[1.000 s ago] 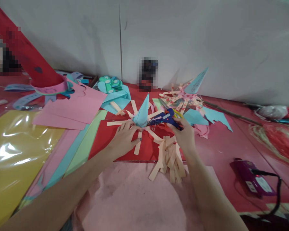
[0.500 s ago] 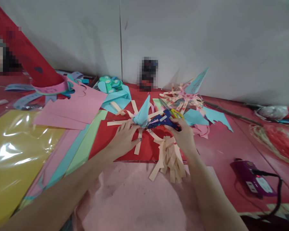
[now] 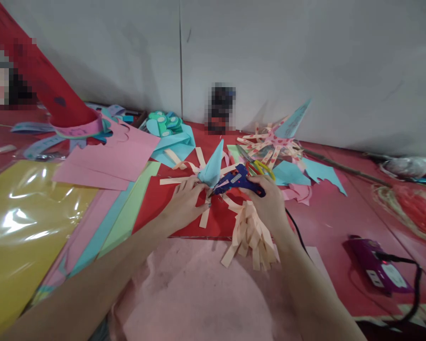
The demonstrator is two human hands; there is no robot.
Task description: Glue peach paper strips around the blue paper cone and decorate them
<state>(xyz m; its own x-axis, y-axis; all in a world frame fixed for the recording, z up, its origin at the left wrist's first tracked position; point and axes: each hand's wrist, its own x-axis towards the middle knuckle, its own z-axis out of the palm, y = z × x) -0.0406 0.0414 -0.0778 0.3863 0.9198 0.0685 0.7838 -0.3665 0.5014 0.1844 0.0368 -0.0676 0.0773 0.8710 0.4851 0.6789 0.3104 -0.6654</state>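
My right hand (image 3: 266,196) is wrapped round a blue hot glue gun (image 3: 234,180). Its nozzle points left at the base of a light blue paper cone (image 3: 212,166). My left hand (image 3: 186,201) is closed at the cone's lower edge, fingers and thumb pinching there. Cream paper strips (image 3: 205,218) spread out from the cone's base like rays over a red sheet (image 3: 156,213). A bunch of loose cream strips (image 3: 253,234) lies below my right hand. What exactly the left fingertips grip is partly hidden.
Behind stands a cone with heart-patterned strips (image 3: 287,128). Yellow-handled scissors (image 3: 264,169) lie near the glue gun. Pink sheets (image 3: 102,161), a red tube (image 3: 57,90) and a glossy yellow sheet (image 3: 24,227) are at left. A purple power strip (image 3: 379,265) with a cable sits at right.
The glue gun has shifted slightly left and down, its nozzle now closer to my left fingertips at the cone's base. Its black cord now shows beside my right wrist.
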